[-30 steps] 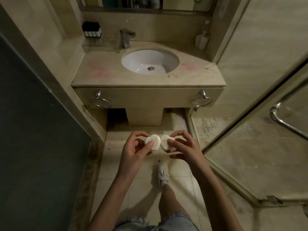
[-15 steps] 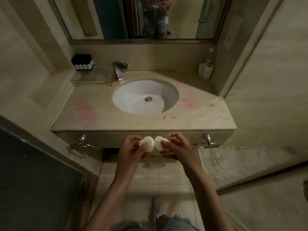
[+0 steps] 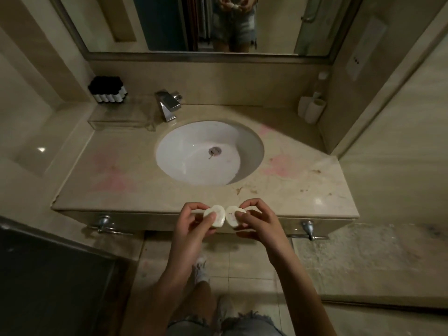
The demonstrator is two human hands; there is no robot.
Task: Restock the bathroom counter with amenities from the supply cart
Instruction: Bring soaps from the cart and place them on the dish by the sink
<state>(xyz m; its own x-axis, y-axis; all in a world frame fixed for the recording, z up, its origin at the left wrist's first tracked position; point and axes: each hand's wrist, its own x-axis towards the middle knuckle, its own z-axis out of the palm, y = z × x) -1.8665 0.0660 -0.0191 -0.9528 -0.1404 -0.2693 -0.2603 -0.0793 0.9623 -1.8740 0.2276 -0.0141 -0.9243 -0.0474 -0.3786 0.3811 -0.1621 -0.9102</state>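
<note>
Two soaps (image 3: 218, 214): small white discs, side by side, above counter (image 3: 145, 190) edge.
Left hand (image 3: 191, 229): curled fingers pinch left soap (image 3: 217, 217).
Right hand (image 3: 259, 224): pinches right soap (image 3: 231, 215).

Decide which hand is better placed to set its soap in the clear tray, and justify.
Left, probably. The left hand pinches a soap, and the clear tray lies back-left on the counter, on that hand's side. The right hand, holding the other soap, would reach across the sink.

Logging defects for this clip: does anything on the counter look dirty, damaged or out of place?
Yes. The counter has pink blotches on both sides of the sink and brown specks near its front edge; they look like stains rather than stone pattern. Nothing looks spilled or knocked over.
</note>
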